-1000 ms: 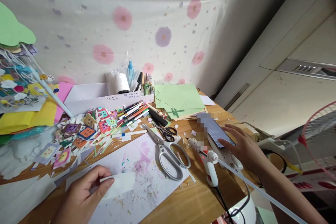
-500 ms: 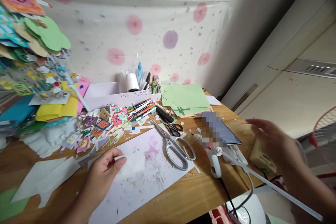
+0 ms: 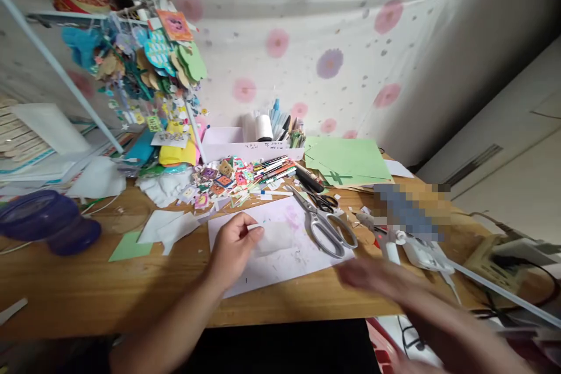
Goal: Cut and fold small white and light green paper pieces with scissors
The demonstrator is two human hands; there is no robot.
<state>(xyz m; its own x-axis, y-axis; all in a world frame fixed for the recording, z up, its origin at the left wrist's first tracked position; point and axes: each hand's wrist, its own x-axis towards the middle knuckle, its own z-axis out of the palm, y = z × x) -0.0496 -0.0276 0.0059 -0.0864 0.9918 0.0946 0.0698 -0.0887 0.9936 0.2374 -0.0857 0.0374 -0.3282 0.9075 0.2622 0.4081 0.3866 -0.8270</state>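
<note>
My left hand [image 3: 231,251] pinches a small translucent white piece of paper [image 3: 275,238] between thumb and fingers. It is held over a white sheet of paper [image 3: 258,281] marked with purple smudges and specks. My right hand [image 3: 372,276] hovers at the desk's front right, smeared by motion, so its fingers cannot be made out. Just beyond it lie large silver scissors [image 3: 326,235], partly on the sheet. A white hot glue gun [image 3: 392,252] rests to their right, with a glue stick [image 3: 499,289] jutting out of its back. Black-handled scissors [image 3: 326,203] lie behind the silver pair.
Small coloured drawings [image 3: 224,181] and pens [image 3: 276,169] crowd the back of the wooden desk [image 3: 175,304]. Green card sheets [image 3: 350,158] lie at the back right. On the left are a purple container [image 3: 72,234], paper scraps [image 3: 169,225] and hanging paper ornaments [image 3: 162,52].
My view has swung left, bringing the purple container into sight. My right hand has moved from beyond the glue gun to the desk's front, near the sheet. My left hand keeps its pinch.
</note>
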